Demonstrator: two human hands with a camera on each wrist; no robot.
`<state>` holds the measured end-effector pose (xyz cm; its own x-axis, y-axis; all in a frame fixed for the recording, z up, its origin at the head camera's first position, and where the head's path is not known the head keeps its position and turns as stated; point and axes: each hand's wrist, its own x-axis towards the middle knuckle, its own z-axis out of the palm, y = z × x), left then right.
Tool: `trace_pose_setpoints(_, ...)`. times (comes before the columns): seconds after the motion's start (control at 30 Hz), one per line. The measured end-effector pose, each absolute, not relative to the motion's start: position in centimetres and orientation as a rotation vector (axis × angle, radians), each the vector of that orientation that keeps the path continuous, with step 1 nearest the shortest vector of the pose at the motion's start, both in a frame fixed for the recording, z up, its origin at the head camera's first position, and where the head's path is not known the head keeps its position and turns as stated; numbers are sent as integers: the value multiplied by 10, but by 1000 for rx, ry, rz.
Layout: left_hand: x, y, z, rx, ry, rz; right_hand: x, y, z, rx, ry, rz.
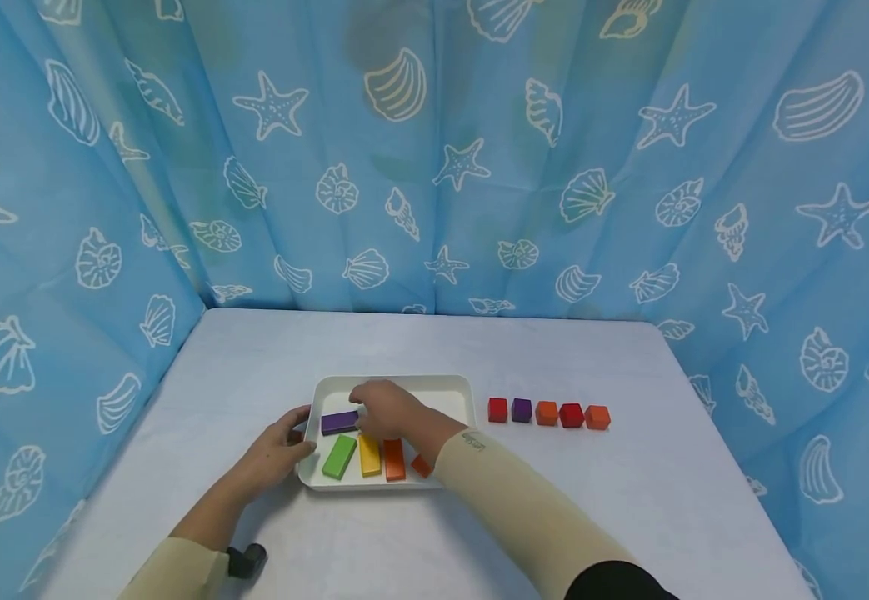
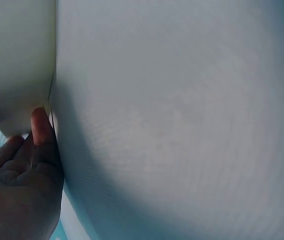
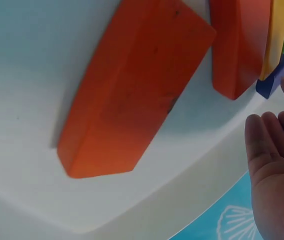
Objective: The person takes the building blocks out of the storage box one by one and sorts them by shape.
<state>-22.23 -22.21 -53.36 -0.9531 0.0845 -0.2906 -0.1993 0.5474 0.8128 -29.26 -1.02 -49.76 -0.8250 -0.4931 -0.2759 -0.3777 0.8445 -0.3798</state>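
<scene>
A white tray (image 1: 434,385) lies on the table, and my left hand (image 1: 274,454) grips its left rim; the left wrist view shows the thumb (image 2: 42,127) at the tray's edge. Inside, a purple block (image 1: 339,422) lies sideways near the left wall. My right hand (image 1: 387,408) is over the tray at the purple block's right end. In the right wrist view its fingers (image 3: 267,140) look straight, with the thumb close to the purple block (image 3: 276,75). Nearer me are a green block (image 1: 340,457), a yellow block (image 1: 370,456), an orange block (image 1: 394,460) and another orange block (image 3: 137,85), partly behind my right sleeve.
Right of the tray stands a row of small cubes: a red cube (image 1: 497,410), a purple cube (image 1: 521,410), an orange cube (image 1: 546,412), another red cube (image 1: 571,415) and another orange cube (image 1: 597,417). A blue shell-patterned curtain (image 1: 434,208) surrounds the white table (image 1: 591,358).
</scene>
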Motion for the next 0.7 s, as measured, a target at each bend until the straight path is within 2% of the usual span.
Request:
trace_pose_setpoints(0.37,-219,-222,-533,-67,2483,1392,-290,-21,-500,-750,2635,-296)
trace_pose_setpoints(0.7,-219,-225,-533,-28,2482,1404,-288,-21,-500,-582,2609,-347)
